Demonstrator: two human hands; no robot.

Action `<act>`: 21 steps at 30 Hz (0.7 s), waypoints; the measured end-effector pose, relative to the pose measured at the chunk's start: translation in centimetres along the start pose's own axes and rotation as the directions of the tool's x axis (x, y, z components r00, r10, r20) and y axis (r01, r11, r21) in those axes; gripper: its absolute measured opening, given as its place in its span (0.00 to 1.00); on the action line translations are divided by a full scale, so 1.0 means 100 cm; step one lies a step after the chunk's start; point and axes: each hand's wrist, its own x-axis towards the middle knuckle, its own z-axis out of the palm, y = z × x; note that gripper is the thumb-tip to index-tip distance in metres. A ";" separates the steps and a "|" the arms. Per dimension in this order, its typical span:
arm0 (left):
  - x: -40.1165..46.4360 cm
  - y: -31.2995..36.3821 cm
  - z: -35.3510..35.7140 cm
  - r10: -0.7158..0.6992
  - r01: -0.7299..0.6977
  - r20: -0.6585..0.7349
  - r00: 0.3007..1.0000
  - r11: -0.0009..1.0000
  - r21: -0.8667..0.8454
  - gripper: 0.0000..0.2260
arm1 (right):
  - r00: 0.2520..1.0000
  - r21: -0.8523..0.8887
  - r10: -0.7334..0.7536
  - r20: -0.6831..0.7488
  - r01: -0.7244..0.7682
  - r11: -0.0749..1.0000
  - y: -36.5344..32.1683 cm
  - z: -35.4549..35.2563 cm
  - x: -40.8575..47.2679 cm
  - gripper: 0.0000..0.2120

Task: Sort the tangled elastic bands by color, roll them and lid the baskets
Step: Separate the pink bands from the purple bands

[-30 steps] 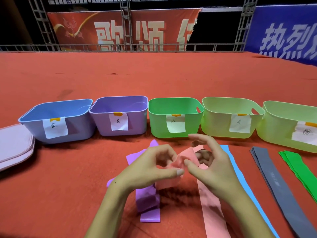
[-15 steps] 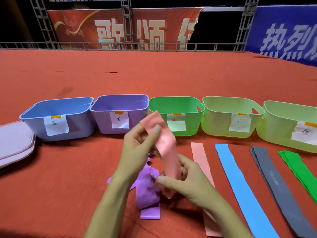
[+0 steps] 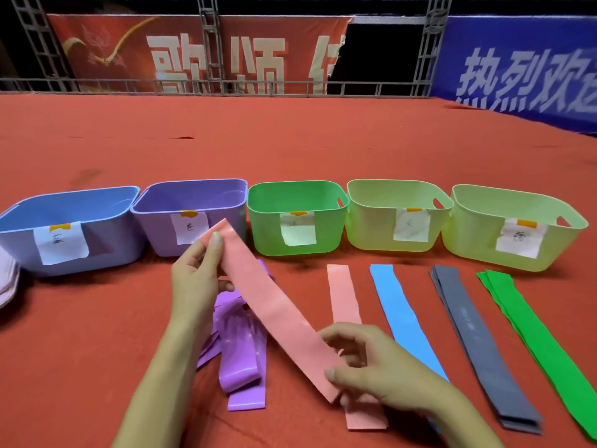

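A pink elastic band (image 3: 274, 312) is stretched out flat between my hands above the red mat. My left hand (image 3: 193, 279) pinches its far end near the purple basket (image 3: 193, 205). My right hand (image 3: 371, 370) pinches its near end. Under it lies a tangle of purple bands (image 3: 239, 350). A second pink band (image 3: 344, 295) lies straight on the mat, then a blue band (image 3: 397, 305), a stack of grey bands (image 3: 468, 328) and green bands (image 3: 529, 328). Labelled baskets stand in a row: blue (image 3: 64, 215), purple, green (image 3: 297, 195) and two pale green (image 3: 397, 192) (image 3: 517, 208).
Pale pink lids (image 3: 6, 279) are stacked at the left edge beside the blue basket. Wide red mat (image 3: 290, 137) stretches behind the baskets to a metal rail and banners.
The pink band was freed from the purple tangle and pulled out straight. My left hand rose toward the purple basket and my right hand drew back toward me.
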 end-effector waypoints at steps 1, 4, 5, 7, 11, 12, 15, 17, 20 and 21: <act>-0.001 -0.003 0.002 -0.014 0.014 0.011 1.000 1.000 0.001 0.10 | 0.999 -0.014 0.022 -0.034 -0.023 1.000 0.005 -0.004 -0.007 0.20; -0.008 -0.010 0.017 -0.053 0.053 0.103 0.993 0.999 0.003 0.09 | 0.993 0.009 0.071 -0.090 -0.071 0.997 0.013 -0.015 -0.028 0.19; -0.011 -0.014 0.023 -0.065 0.063 0.128 0.990 0.998 0.019 0.08 | 0.991 0.037 0.091 -0.094 -0.088 0.995 0.014 -0.017 -0.035 0.20; -0.012 -0.018 0.038 -0.073 0.061 0.157 0.985 0.995 0.083 0.09 | 0.990 0.110 0.120 -0.071 -0.112 0.988 0.014 -0.022 -0.049 0.25; -0.009 -0.027 0.079 -0.082 0.051 0.234 0.969 0.990 0.135 0.08 | 0.993 0.199 0.118 -0.028 -0.110 0.974 0.021 -0.028 -0.066 0.30; -0.007 -0.030 0.090 -0.085 0.048 0.253 0.964 0.988 0.150 0.07 | 0.992 0.230 0.119 -0.030 -0.109 0.967 0.023 -0.029 -0.068 0.29; 0.002 -0.037 0.124 -0.105 0.031 0.279 0.955 0.966 0.258 0.06 | 0.994 0.237 0.101 -0.047 -0.087 0.968 0.024 -0.034 -0.069 0.21; 0.007 -0.042 0.143 -0.128 0.029 0.307 0.943 0.952 0.306 0.04 | 0.992 0.119 0.069 -0.105 -0.056 0.991 0.023 -0.037 -0.067 0.16; 0.017 -0.050 0.163 -0.179 0.037 0.318 0.931 0.913 0.407 0.06 | 0.983 0.021 0.038 -0.182 -0.035 0.999 0.023 -0.037 -0.062 0.11; 0.021 -0.054 0.168 -0.195 0.036 0.317 0.928 0.895 0.445 0.06 | 0.977 0.019 0.041 -0.211 -0.038 0.999 0.025 -0.036 -0.059 0.10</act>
